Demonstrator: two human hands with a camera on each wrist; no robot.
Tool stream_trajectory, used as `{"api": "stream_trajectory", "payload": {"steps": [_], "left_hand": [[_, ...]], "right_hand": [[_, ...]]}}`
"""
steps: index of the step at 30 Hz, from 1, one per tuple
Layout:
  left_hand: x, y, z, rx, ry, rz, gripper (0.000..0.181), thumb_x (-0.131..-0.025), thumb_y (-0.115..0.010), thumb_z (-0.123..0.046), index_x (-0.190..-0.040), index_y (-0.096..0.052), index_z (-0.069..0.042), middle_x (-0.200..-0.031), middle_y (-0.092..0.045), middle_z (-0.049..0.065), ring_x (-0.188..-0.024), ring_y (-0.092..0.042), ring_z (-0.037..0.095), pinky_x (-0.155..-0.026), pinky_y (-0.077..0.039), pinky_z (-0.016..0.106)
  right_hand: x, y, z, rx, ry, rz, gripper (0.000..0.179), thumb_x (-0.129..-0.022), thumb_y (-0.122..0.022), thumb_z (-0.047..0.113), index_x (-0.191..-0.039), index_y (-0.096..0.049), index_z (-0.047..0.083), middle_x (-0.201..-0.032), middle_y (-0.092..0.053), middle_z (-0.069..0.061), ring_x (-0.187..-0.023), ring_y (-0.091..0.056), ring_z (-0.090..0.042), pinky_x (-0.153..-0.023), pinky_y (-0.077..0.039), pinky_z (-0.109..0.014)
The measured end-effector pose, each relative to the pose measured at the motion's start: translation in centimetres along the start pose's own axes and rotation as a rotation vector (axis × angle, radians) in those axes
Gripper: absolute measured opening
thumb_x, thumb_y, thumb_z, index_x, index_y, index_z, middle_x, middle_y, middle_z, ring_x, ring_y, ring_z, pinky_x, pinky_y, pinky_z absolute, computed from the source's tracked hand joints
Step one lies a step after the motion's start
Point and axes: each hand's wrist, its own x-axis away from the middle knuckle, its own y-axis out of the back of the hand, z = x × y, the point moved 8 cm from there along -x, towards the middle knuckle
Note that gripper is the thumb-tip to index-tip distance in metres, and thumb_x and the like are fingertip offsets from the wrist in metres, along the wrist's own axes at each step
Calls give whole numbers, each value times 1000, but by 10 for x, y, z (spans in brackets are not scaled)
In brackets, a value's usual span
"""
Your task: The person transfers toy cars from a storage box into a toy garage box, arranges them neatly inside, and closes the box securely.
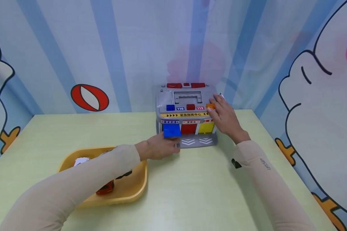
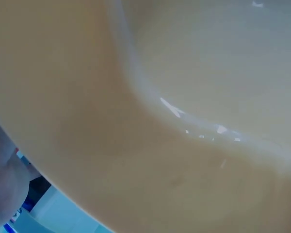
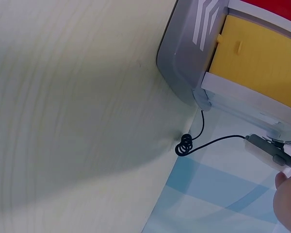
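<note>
Left hand (image 1: 159, 147): reaches in from the left, low at the front of the toy station (image 1: 165, 99); with fingers partly hidden, cannot tell whether spread or pinching something.
Blue door (image 1: 172, 130): sticks out like a little roof, just above the left fingers; much nearer to the left hand than to the right.
Right hand (image 1: 224, 117): rests on the top right corner of the station, spread and not pinching, with one fingertip at the orange button (image 1: 210, 106).
Station: sits at the back of the table (image 1: 191, 199), ahead of both hands, with its long side going left to right.
Red door (image 1: 188, 129) and yellow door (image 1: 206, 127): hang down, right of the blue one.
Small grey piece (image 3: 266, 150): close to the right fingers, on a curly black cord (image 3: 185, 145).
Yellow tray (image 1: 141, 189): sits to the left, partly under the left sleeve (image 1: 104, 168), with a red toy car (image 1: 105, 188) inside.
</note>
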Motion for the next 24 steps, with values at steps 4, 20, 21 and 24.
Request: {"api": "stream_trajectory", "payload": {"steps": [4,20,21,24], "left_hand": [[0,-1,-3,20,3,25,40,-94,-69,-21,-133,-59,-24,-146,-53,4,-136,-46,22,-112,-45,37],[2,3,-11,-18,-14,5,30,-96,-68,-22,-125,-67,-19,-142,-57,3,-132,-50,21,-113,-45,36],[3,3,-12,-19,-17,5,29,-96,-67,-22,-125,-68,-20,-143,-56,2,-132,-51,21,-112,-45,37],[5,2,-14,-28,-27,11,28,-97,-65,-22,-125,-69,-21,-148,-53,2,-137,-48,21,-113,-44,38]], "right_hand": [[0,1,1,4,-6,1,64,-104,-36,49,-157,-31,12,-169,-17,-7,-157,-9,-32,-125,-11,-58],[-1,3,1,2,12,-12,65,-105,-34,49,-157,-32,10,-169,-18,-8,-157,-10,-33,-124,-13,-58],[0,3,2,0,15,-15,64,-105,-34,48,-156,-33,10,-168,-19,-9,-157,-11,-33,-124,-13,-58],[1,4,4,-7,30,-25,62,-106,-35,45,-155,-35,8,-168,-20,-10,-156,-12,-34,-125,-14,-57]]}}
